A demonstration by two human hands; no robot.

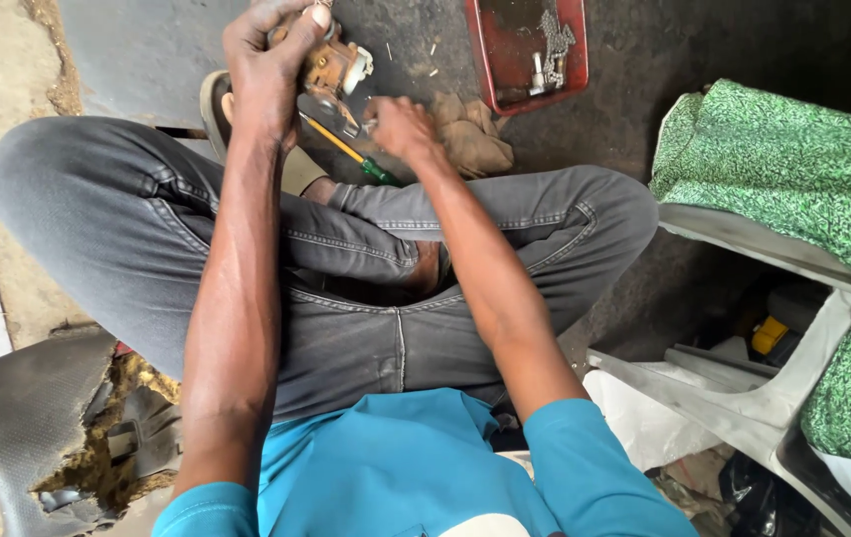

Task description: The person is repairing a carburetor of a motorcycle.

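Overhead, left hand [264, 75] fingers clamp a rusty carburetor [331, 65] — right hand [401, 127] pinches its lower edge, red tray [480, 60] nearby.

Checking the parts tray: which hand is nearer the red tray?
Right. The right hand sits just left of the red tray; the left hand is farther left, gripping a carburetor.

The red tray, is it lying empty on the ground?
No, the red tray holds small metal parts, among them a short chain, near its right side.
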